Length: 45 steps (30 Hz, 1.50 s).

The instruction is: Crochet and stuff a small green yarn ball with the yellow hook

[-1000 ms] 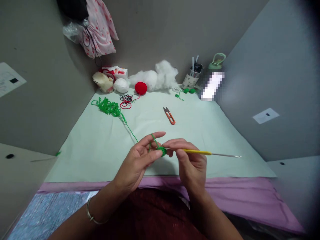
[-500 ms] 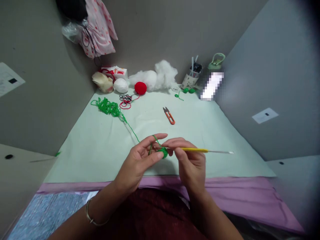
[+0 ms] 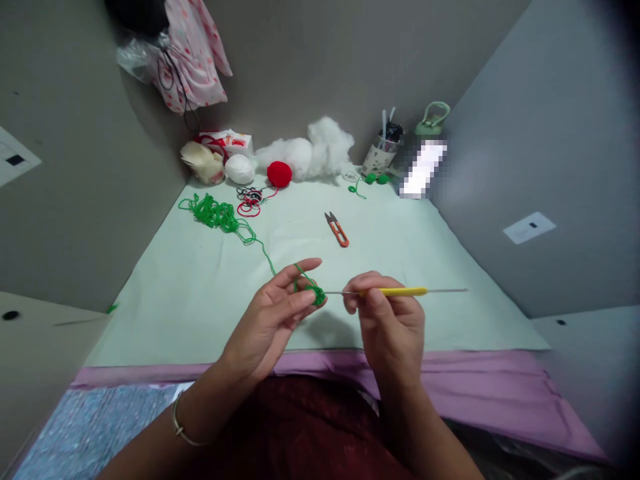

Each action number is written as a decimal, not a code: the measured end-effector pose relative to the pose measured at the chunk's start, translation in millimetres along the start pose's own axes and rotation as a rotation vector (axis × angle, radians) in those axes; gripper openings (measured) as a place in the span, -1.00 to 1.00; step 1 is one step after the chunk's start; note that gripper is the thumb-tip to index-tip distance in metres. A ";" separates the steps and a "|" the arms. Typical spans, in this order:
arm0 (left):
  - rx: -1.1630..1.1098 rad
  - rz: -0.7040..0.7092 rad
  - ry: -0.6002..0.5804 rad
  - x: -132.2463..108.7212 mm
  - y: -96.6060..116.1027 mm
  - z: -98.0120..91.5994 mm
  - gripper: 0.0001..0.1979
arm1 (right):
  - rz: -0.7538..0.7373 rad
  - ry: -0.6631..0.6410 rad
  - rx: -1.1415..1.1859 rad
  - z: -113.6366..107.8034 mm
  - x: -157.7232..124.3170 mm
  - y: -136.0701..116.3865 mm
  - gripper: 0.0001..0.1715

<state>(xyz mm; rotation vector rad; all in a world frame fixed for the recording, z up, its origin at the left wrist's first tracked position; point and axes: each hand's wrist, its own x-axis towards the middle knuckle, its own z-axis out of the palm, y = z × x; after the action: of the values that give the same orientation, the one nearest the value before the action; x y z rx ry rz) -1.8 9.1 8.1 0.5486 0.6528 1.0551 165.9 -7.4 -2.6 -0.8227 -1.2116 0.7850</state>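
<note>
My left hand (image 3: 273, 313) pinches a small green crochet piece (image 3: 318, 295) between thumb and fingers. Green yarn loops over its raised index finger and runs back to a loose heap of green yarn (image 3: 215, 212) at the left of the table. In my right hand (image 3: 393, 327) is a crochet hook with a yellow grip (image 3: 405, 292), held like a pencil and lying nearly level. The hook's thin metal shaft reaches left to the green piece, where its tip meets the stitches. Whether a loop sits on the tip is too small to tell.
Orange thread snips (image 3: 339, 230) lie beyond my hands. Along the back stand a red yarn ball (image 3: 279, 174), a white yarn ball (image 3: 240, 169), white stuffing (image 3: 330, 150) and a pen cup (image 3: 381, 153). Small green pieces (image 3: 371, 179) lie near the cup. Grey partitions enclose the table.
My right hand has drawn the hook a little to the right, so more bare shaft shows between the hands. My left hand has shifted slightly left with the green piece.
</note>
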 end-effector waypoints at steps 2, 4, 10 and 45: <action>0.112 0.056 0.000 -1.7 -4.6 0.8 -0.58 | 0.005 -0.051 0.001 1.8 -0.1 0.6 -0.81; 0.196 0.083 -0.019 -3.6 -8.7 0.3 -0.60 | -0.007 -0.065 -0.047 2.3 -1.7 2.0 -0.82; 0.283 0.126 -0.001 -5.6 -8.3 -3.2 -0.68 | 0.131 -0.052 0.080 -3.6 0.3 6.0 -0.80; 0.158 0.113 0.020 -3.4 -12.5 1.3 -0.58 | -0.246 -0.117 -0.385 0.0 -13.3 1.9 -0.64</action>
<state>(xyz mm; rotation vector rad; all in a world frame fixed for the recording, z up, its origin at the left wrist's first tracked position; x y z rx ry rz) 5.6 0.9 1.1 0.7195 0.7340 1.1216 163.5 -17.9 -10.5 -0.9242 -1.5636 0.4072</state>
